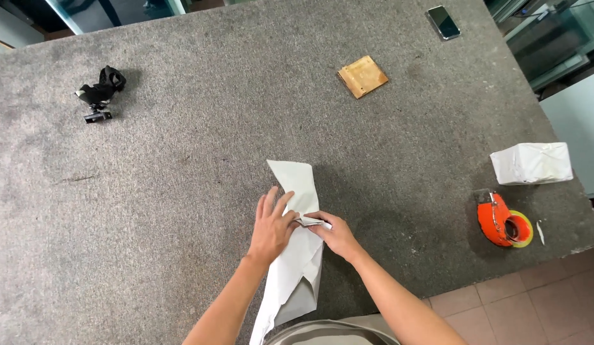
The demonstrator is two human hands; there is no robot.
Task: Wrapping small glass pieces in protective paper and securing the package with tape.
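white paper sheet [295,255] on grey table [182,191] | likely light, limp, creases easily | left hand [271,227] flat, fingers spread, pressing it | right hand [335,235] pinched on folded edge | best held at fold

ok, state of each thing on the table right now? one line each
white paper: partly folded, hanging off the near table edge
left hand: flat, pressing the paper
right hand: pinching a fold of the paper
tape dispenser: lying on its side
white parcel: wrapped shut
phone: screen dark
wooden square: lying flat
black strap: bunched up
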